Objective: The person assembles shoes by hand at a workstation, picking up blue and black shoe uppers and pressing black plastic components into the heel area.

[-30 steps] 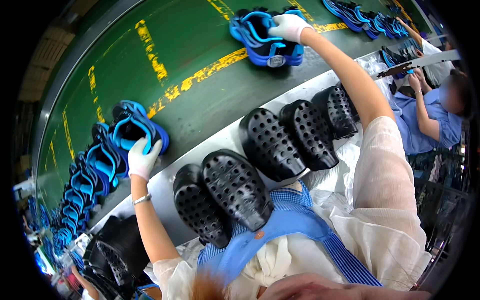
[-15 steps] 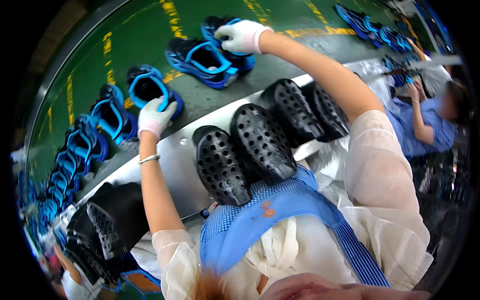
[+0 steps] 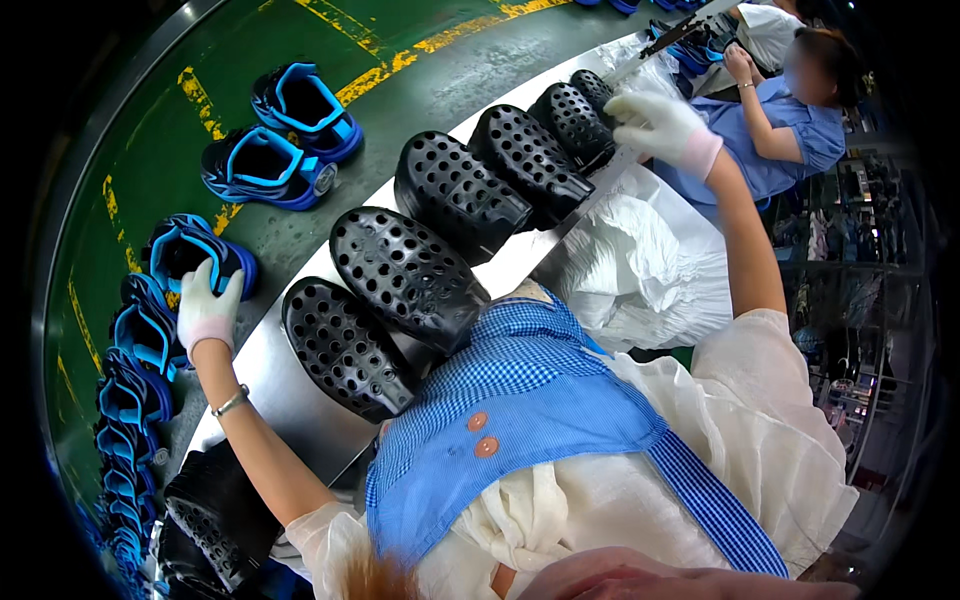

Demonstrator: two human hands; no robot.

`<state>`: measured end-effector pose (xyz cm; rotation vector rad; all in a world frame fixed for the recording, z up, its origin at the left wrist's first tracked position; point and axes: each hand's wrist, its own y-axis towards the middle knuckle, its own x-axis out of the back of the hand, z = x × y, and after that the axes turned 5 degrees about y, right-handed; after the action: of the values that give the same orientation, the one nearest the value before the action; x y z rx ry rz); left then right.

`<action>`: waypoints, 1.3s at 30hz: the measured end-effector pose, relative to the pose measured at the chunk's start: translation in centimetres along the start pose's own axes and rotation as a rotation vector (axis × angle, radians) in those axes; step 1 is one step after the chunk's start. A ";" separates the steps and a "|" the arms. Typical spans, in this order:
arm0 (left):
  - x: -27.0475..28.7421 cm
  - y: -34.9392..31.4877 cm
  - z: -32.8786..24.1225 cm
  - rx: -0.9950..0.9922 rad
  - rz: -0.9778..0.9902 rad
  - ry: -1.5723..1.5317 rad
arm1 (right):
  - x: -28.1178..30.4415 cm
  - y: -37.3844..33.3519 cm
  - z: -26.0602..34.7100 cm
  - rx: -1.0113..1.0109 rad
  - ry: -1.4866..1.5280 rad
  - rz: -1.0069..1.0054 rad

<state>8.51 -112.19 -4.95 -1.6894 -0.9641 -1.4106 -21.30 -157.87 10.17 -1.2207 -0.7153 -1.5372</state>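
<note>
My left hand [image 3: 210, 308], in a white glove, is at the heel of a black-and-blue sports shoe [image 3: 185, 250], its fingers over the collar and its thumb by the heel. My right hand [image 3: 662, 132], also gloved, hovers at the far end of a row of black perforated shoe-shaped forms, beside the smallest-looking one [image 3: 592, 92]. Its fingers are partly spread with nothing visible in them; whether they touch the form I cannot tell. The nearer forms [image 3: 400, 275] lean, holes upward, along the metal ledge against my blue checked apron [image 3: 530, 370].
Two more shoes [image 3: 265, 168] stand on the green surface [image 3: 130, 150] with yellow lines. A line of shoes [image 3: 125, 400] runs down the left. Crumpled white plastic [image 3: 650, 260] lies at right. Dark forms [image 3: 215, 510] sit lower left. A co-worker in blue [image 3: 775, 130] sits far right.
My right hand has left a shoe on the far side and come over to the black forms. The view has swung, and my left hand is at a shoe's collar in both frames.
</note>
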 end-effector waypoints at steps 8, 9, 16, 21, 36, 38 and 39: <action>3.2 1.6 -7.9 -0.337 -0.137 -0.179 | -3.9 -0.3 -3.1 -0.015 -0.031 -0.038; 2.6 2.2 -8.3 -0.363 -0.089 -0.228 | -3.8 -0.1 -3.2 -0.021 -0.034 -0.013; 0.0 5.1 -9.5 -0.201 0.143 -0.296 | -4.3 0.0 -3.4 -0.026 0.052 -0.100; 0.4 5.5 -8.0 -0.136 0.210 -0.145 | -3.5 0.0 -3.1 -0.058 0.028 -0.014; 6.5 1.5 -12.3 -0.246 0.386 -1.949 | -2.1 7.7 15.8 0.711 0.428 -0.032; 8.1 -0.2 -13.9 -0.232 0.392 -2.186 | -3.8 9.2 18.4 0.726 0.551 0.061; 8.4 -0.5 -13.7 -0.165 0.364 -2.262 | -4.5 9.7 19.8 0.697 0.630 0.130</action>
<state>2.95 -123.28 5.29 -2.9227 -1.2099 1.3686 -5.45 -141.97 10.89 -0.2324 -0.6414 -1.2881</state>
